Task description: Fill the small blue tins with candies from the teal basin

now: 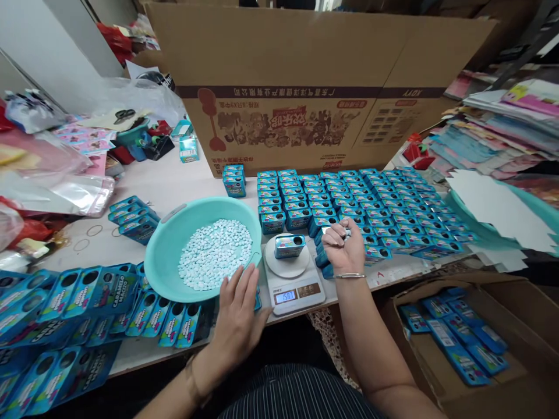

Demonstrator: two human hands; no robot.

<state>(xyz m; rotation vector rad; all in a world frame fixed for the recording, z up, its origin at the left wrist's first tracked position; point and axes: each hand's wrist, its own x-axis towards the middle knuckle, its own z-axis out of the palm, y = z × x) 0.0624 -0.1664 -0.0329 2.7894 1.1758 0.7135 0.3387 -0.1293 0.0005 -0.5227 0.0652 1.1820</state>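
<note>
My left hand [240, 311] lies with fingers stretched out by the near right rim of a turquoise plastic basin [158, 262]. Inside the basin is a bed of small pale blue candies [213, 253]. To its right stands a white kitchen scale [276, 279] with a lit display. One small blue candy box [290, 251] rests on the scale's round plate, its dark round hole facing up. Right of the scale, my right hand [347, 250] is raised and closed around a few pale candies [347, 234], which show between the fingers.
Rows of blue boxes [375, 203] fill the table behind the scale. More boxes [91, 291] are stacked at the left front. A large cardboard carton [297, 52] stands at the back. An open carton [515, 343] holding several boxes sits low at the right.
</note>
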